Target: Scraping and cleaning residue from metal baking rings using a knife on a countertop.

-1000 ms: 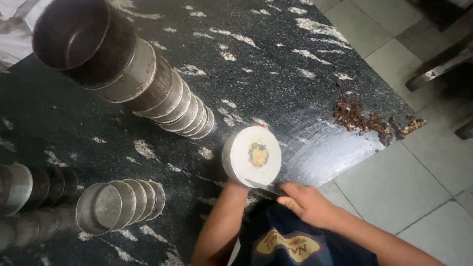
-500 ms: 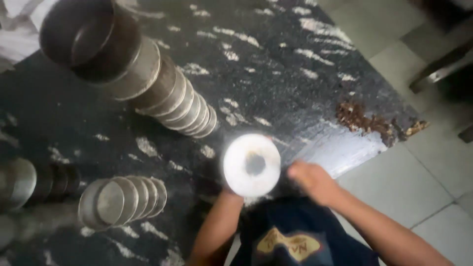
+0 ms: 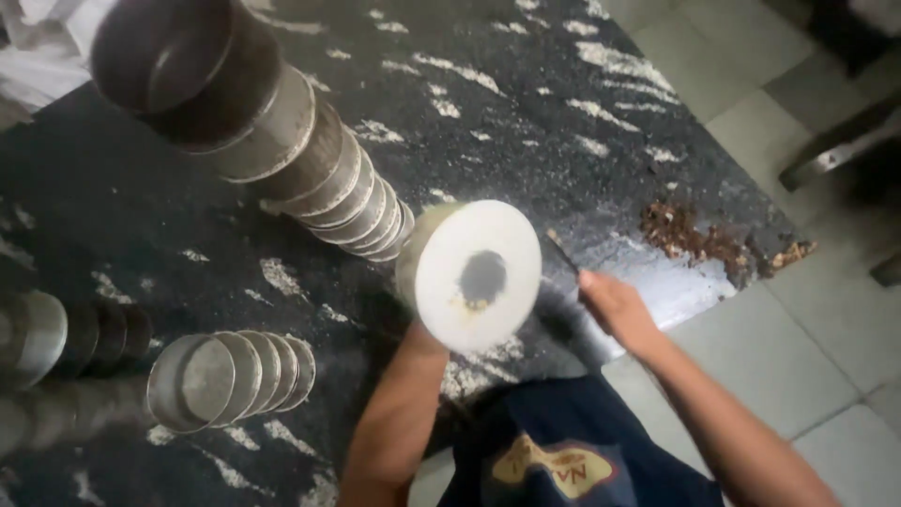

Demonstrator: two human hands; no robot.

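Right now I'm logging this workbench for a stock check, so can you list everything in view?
Round tin: one, pale base with a dark spot, held up above the counter.
Thin tool: one, dark, in the right hand.
Tall tin stack: one, grey metal, upper left.
Short tin stack: one, grey, lower left.
More tins: several, grey, far left.
Debris pile: one, brown, counter's right edge.
Counter: one, black with white flecks.
Floor tiles: grey, right.
Left hand: under the tin, mostly hidden.
Right hand: beside the tin.

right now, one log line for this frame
left hand: holds round tin up | right hand: grips thin tool | tin stacks on dark floor
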